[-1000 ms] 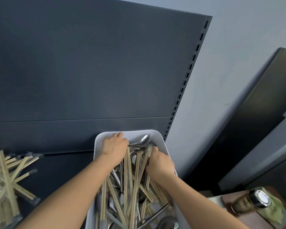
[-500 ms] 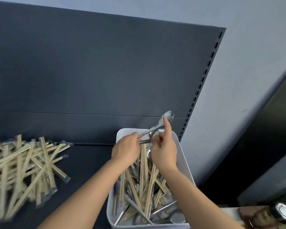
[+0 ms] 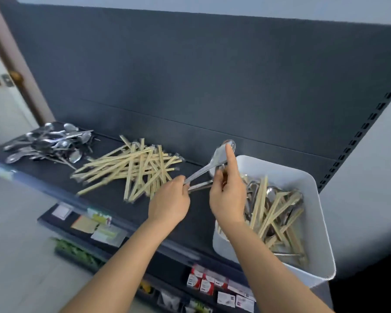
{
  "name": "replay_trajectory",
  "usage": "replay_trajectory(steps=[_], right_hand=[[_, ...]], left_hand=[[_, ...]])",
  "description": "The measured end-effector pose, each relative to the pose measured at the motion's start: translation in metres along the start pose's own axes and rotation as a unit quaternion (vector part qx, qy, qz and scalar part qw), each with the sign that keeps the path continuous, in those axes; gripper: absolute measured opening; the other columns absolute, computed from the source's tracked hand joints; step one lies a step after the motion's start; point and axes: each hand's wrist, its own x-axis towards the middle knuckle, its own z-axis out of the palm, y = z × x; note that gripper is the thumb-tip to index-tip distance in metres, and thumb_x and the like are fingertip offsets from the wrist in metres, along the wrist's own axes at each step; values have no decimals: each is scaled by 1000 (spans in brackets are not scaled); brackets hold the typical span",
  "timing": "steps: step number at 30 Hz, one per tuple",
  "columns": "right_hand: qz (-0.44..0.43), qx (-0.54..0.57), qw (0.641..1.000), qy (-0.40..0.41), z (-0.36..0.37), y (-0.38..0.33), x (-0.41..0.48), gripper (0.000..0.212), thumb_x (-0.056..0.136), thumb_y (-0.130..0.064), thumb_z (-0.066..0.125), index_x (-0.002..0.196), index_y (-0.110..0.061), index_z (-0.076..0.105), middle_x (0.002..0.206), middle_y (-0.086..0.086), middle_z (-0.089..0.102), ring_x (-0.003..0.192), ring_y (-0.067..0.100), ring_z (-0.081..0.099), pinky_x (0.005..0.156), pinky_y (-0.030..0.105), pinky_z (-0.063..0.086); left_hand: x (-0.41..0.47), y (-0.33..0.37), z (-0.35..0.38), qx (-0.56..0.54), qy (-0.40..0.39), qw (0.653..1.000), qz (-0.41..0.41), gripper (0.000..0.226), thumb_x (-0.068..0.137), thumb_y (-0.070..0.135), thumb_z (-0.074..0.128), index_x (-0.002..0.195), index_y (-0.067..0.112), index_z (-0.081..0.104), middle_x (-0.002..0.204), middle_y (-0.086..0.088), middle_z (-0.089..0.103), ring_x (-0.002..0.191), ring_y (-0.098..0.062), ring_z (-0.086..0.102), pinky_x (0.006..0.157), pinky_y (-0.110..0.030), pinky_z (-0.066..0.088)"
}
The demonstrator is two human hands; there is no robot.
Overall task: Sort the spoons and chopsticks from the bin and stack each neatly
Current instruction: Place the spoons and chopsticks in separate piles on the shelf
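Observation:
A white bin (image 3: 312, 195) on the right of the dark shelf holds mixed chopsticks and metal spoons. A few metal spoons (image 3: 209, 167) are held in the air just left of the bin. My left hand (image 3: 171, 202) pinches their handle ends. My right hand (image 3: 228, 197) grips them nearer the bowls, index finger up along one bowl. A loose pile of wrapped chopsticks (image 3: 133, 170) lies mid-shelf. A heap of spoons (image 3: 52, 143) lies at the far left.
The dark shelf (image 3: 113, 199) has a tall dark back panel behind it. Lower shelves below hold small red and white boxes (image 3: 201, 281) and packets. A door with a round knob (image 3: 15, 76) stands at the far left.
Both hands lifted spoons out of the bin and carried them left. The view swung left and down, so the chopstick pile and spoon heap show.

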Motion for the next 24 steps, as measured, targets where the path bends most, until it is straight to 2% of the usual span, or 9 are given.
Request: replay_trajectory(steps=[4, 9, 16, 18, 24], right_hand=[[0, 18, 999, -46, 49, -29, -11, 50, 97, -10, 48, 141, -33, 44, 84, -8, 56, 73, 12, 49, 67, 29, 44], [-17, 33, 995, -91, 124, -83, -19, 37, 95, -7, 51, 128, -24, 58, 89, -11, 60, 84, 17, 59, 77, 32, 49], [-36, 48, 991, -116, 251, -151, -21, 34, 96, -8, 50, 125, -23, 60, 92, -5, 62, 81, 15, 57, 73, 32, 47], [-38, 58, 991, -114, 285, -165, -19, 36, 96, -7, 50, 127, -22, 59, 91, -7, 60, 81, 12, 54, 73, 28, 43], [-31, 61, 987, -142, 364, -187, -5, 48, 97, -8, 46, 140, -30, 47, 83, -1, 59, 73, 17, 52, 65, 32, 44]], left_hand=[[-16, -53, -42, 37, 27, 998, -50, 17, 103, 24, 36, 91, 17, 46, 75, 4, 48, 72, -21, 49, 59, -33, 33], [-23, -127, -94, 61, 73, 991, -95, 20, 103, 25, 37, 85, 19, 43, 68, 9, 42, 68, -19, 47, 58, -34, 32], [-2, -235, -165, 66, 97, 984, -133, 24, 103, 27, 36, 82, 17, 42, 66, 6, 43, 68, -21, 49, 58, -34, 35], [8, -263, -183, 63, 100, 984, -136, 25, 103, 27, 36, 81, 16, 42, 65, 5, 43, 66, -21, 48, 56, -34, 33], [42, -332, -220, 64, 88, 982, -151, 28, 104, 26, 34, 82, 12, 44, 66, 3, 45, 67, -23, 50, 60, -35, 38]])
